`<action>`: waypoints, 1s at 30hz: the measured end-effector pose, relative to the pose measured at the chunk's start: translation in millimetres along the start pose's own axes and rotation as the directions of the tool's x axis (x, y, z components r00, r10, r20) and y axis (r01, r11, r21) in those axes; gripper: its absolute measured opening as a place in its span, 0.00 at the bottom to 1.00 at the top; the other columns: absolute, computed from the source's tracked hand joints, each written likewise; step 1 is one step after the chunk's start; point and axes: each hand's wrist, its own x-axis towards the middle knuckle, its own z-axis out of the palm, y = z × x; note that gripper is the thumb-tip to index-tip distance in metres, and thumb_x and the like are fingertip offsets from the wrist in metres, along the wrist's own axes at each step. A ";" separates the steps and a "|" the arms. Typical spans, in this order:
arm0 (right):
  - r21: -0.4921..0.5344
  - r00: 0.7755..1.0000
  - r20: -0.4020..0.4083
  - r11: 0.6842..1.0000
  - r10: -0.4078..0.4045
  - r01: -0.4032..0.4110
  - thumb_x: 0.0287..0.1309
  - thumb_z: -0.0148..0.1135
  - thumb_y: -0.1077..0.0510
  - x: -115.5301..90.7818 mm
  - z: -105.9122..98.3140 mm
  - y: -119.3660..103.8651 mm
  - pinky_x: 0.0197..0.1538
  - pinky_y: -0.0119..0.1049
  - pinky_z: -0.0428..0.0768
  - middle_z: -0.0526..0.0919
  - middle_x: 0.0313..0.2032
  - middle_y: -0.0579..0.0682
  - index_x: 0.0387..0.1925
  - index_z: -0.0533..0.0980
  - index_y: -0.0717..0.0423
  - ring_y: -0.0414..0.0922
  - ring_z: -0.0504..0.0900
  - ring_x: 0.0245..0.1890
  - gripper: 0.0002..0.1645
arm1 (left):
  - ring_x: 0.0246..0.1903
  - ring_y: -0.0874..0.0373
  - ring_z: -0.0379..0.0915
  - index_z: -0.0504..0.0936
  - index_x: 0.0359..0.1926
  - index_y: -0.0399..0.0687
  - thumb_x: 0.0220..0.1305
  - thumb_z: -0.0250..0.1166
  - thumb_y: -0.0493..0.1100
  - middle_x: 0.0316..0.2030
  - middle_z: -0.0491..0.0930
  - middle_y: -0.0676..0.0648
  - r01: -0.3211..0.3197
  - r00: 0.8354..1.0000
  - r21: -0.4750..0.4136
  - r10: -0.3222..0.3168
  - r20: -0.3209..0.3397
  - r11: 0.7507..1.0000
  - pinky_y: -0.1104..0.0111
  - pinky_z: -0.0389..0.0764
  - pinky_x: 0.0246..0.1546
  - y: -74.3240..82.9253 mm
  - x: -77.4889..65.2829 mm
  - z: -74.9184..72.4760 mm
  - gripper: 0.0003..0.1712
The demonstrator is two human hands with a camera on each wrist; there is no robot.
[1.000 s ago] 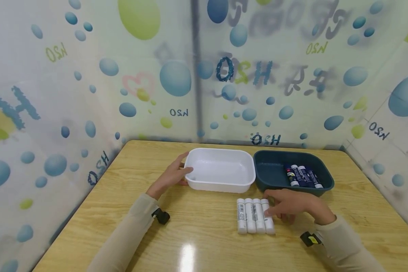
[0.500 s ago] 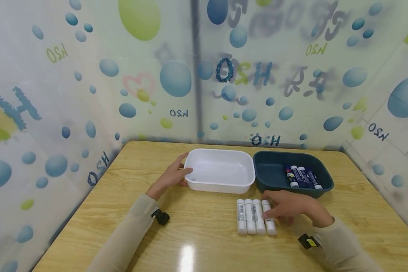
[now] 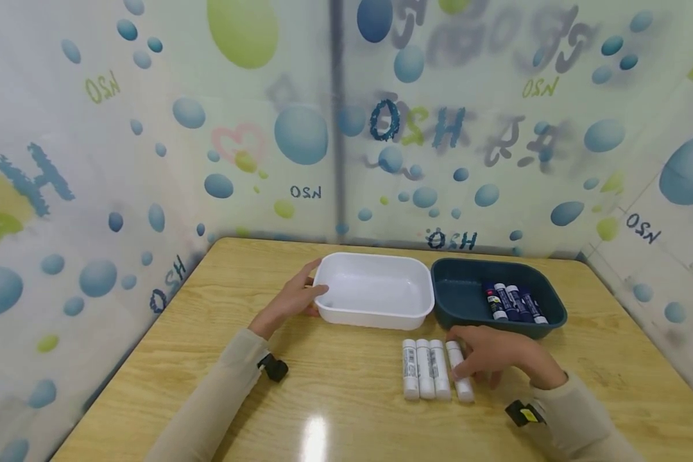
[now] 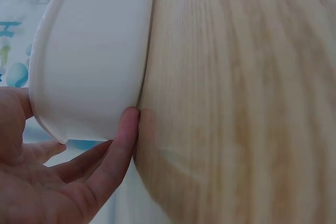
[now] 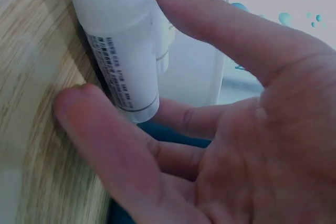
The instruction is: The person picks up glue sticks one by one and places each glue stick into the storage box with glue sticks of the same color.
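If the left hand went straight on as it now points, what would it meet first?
The white tray: the left hand touches its end, so moving on would probably push it toward the dark tray.

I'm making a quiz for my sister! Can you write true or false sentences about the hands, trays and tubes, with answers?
The left hand grips the white rectangular plastic tray. True.
Navy cylindrical tubes lie inside the dark teal rectangular plastic tray. True.
The dark teal tray is left of the white tray. False: it's on the right.
The right hand touches the rightmost white cylindrical tube. True.
The other white tubes stand upright. False: these three white tubes lie on the light wooden table.
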 end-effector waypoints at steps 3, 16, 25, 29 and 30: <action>0.002 1.000 -0.004 1.000 0.007 -0.007 0.55 0.78 0.54 -1.0 0.5 -3.2 0.30 0.43 0.88 0.78 0.39 0.54 0.63 0.70 0.49 0.49 0.80 0.34 0.37 | 0.45 0.46 0.83 0.49 0.83 0.60 0.77 0.60 0.47 0.68 0.67 0.28 0.000 1.000 0.001 0.000 -0.003 1.000 0.60 0.91 0.35 0.5 0.2 -0.1 0.42; -0.019 0.999 -0.048 1.000 -0.024 0.023 0.54 0.76 0.64 -0.6 3.8 -10.4 0.36 0.41 0.88 0.77 0.44 0.55 0.63 0.71 0.51 0.48 0.80 0.36 0.36 | 0.50 0.43 0.81 0.50 0.83 0.60 0.76 0.60 0.47 0.67 0.68 0.29 0.015 1.000 0.014 -0.014 -0.020 1.000 0.61 0.91 0.35 0.7 -1.0 1.2 0.42; 0.038 0.997 -0.078 0.999 -0.025 0.028 0.54 0.74 0.66 -1.1 2.3 -6.7 0.32 0.42 0.89 0.76 0.46 0.57 0.64 0.69 0.54 0.49 0.82 0.35 0.37 | 0.51 0.42 0.80 0.50 0.83 0.60 0.76 0.60 0.47 0.68 0.68 0.30 0.009 1.000 0.013 -0.009 -0.014 1.000 0.60 0.91 0.35 0.8 0.8 1.4 0.42; 0.042 0.996 -0.085 0.999 -0.026 0.030 0.55 0.74 0.66 -0.5 1.2 -5.2 0.32 0.43 0.89 0.76 0.48 0.58 0.65 0.69 0.54 0.49 0.81 0.37 0.37 | 0.53 0.41 0.79 0.50 0.83 0.61 0.76 0.61 0.48 0.68 0.68 0.31 0.017 1.000 0.014 -0.016 -0.017 1.000 0.61 0.91 0.36 1.2 1.8 1.6 0.42; 0.041 0.996 -0.083 0.999 -0.025 0.028 0.55 0.74 0.66 -0.2 1.1 -4.9 0.33 0.43 0.89 0.76 0.49 0.58 0.65 0.69 0.53 0.49 0.81 0.37 0.37 | 0.53 0.42 0.80 0.50 0.83 0.61 0.76 0.60 0.48 0.68 0.67 0.30 0.015 1.000 0.017 -0.015 -0.016 1.000 0.60 0.91 0.36 1.2 1.8 1.5 0.42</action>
